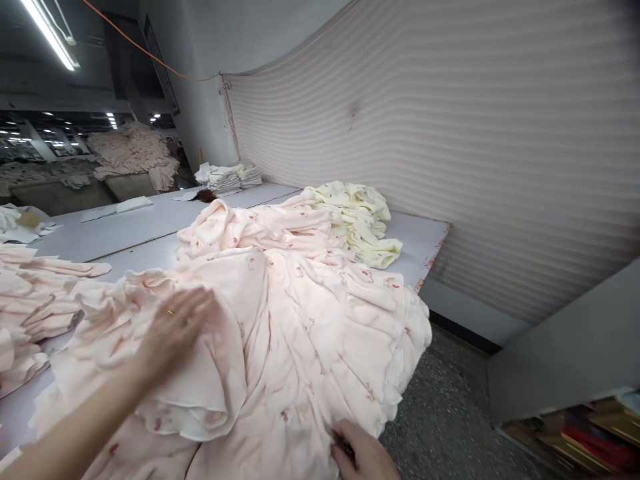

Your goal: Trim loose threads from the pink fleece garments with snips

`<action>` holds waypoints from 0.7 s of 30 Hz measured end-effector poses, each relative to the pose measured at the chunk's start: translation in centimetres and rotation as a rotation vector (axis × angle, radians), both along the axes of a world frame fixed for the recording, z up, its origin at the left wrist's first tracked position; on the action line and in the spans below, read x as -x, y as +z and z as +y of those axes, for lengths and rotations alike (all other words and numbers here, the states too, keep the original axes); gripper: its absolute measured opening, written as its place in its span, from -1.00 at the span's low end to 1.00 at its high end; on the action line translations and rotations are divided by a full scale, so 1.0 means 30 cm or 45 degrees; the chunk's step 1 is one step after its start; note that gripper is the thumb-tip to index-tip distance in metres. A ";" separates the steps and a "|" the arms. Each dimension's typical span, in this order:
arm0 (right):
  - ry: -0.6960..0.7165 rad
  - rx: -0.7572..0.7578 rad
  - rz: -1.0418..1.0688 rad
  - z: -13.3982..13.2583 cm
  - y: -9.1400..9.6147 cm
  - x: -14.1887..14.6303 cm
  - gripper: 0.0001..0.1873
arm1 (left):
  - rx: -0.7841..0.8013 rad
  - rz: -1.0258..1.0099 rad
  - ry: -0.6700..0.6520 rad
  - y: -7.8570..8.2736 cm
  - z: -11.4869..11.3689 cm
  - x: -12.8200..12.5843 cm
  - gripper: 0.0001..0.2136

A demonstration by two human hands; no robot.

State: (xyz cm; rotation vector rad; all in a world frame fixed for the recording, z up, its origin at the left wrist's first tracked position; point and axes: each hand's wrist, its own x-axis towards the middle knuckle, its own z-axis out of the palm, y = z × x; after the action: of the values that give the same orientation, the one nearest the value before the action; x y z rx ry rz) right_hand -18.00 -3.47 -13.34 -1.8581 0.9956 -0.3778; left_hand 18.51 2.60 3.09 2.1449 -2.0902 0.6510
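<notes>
Pale pink garments (pixel 320 320) with small printed figures lie heaped and ruffled across the near part of the table. My left hand (pixel 183 323), with a ring on one finger, rests over the pink cloth at the left; its fingers are stretched out and somewhat smeared by motion. Low in the view, my right hand (pixel 363 453) is closed at the edge of the pink pile. A small dark object (pixel 344 448) shows between its thumb and fingers, mostly hidden, so its kind is unclear. Behind the pink heap lies a pale yellow garment pile (pixel 357 217).
More pink pieces (pixel 35 300) lie at the left. Stacked white cloths (pixel 225 179) stand at the table's far end. A striped cloth sheet (pixel 425 133) hangs along the right. Beyond the table's right edge are the speckled floor (pixel 435 400) and a grey cabinet (pixel 565 360).
</notes>
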 end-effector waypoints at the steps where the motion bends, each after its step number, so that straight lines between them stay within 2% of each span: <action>1: -0.043 0.003 -0.039 -0.016 0.013 0.002 -0.86 | -0.089 0.109 -0.135 -0.018 0.034 0.064 -0.70; 2: -0.116 -0.019 -0.101 -0.038 0.029 0.010 -0.82 | -0.270 0.257 -0.242 -0.040 0.069 0.129 -0.67; 3: -0.221 -0.052 -0.172 -0.064 0.046 0.022 -0.78 | -0.476 0.406 -0.219 -0.068 0.105 0.190 -0.63; 4: -0.341 -0.092 -0.239 -0.092 0.065 0.038 -0.75 | -0.641 0.541 -0.081 -0.099 0.139 0.243 -0.63; 5: -0.479 -0.117 -0.299 -0.121 0.084 0.055 -0.71 | -0.716 0.617 0.065 -0.132 0.170 0.283 -0.64; 7: -0.650 -0.202 -0.348 -0.169 0.125 0.086 -0.63 | -0.738 0.702 0.298 -0.197 0.216 0.322 -0.57; 8: -0.680 -0.235 -0.348 -0.187 0.145 0.096 -0.62 | -0.721 0.730 0.356 -0.224 0.230 0.325 -0.57; 11: -0.634 -0.189 -0.346 -0.213 0.200 0.098 -0.65 | -0.681 0.831 0.358 -0.264 0.240 0.308 -0.80; 12: -0.606 -0.111 -0.346 -0.216 0.217 0.089 -0.66 | -0.666 0.863 0.347 -0.259 0.235 0.306 -0.86; 14: -0.547 0.065 -0.325 -0.220 0.248 0.061 -0.67 | -0.621 0.946 0.341 -0.222 0.219 0.317 -0.82; 15: -0.515 0.133 -0.303 -0.223 0.261 0.045 -0.69 | -0.593 1.084 0.339 -0.194 0.209 0.331 -0.78; 16: -0.490 0.185 -0.279 -0.225 0.273 0.027 -0.71 | -0.569 1.312 0.330 -0.163 0.198 0.350 -0.76; 18: -0.444 0.235 -0.244 -0.228 0.290 -0.004 -0.79 | -0.529 1.969 0.285 -0.108 0.173 0.396 -0.77; 20: -0.401 0.249 -0.229 -0.218 0.298 -0.024 -0.82 | -0.471 2.584 0.251 -0.078 0.141 0.446 -0.76; 21: -0.384 0.252 -0.233 -0.207 0.299 -0.027 -0.80 | -0.432 2.760 0.258 -0.075 0.123 0.471 -0.76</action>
State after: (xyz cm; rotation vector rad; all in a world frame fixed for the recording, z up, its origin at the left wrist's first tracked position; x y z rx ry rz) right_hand -17.19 -9.68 -4.36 -1.8090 1.1463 -0.8381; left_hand 4.39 6.30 0.85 1.3619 -0.5946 -1.4699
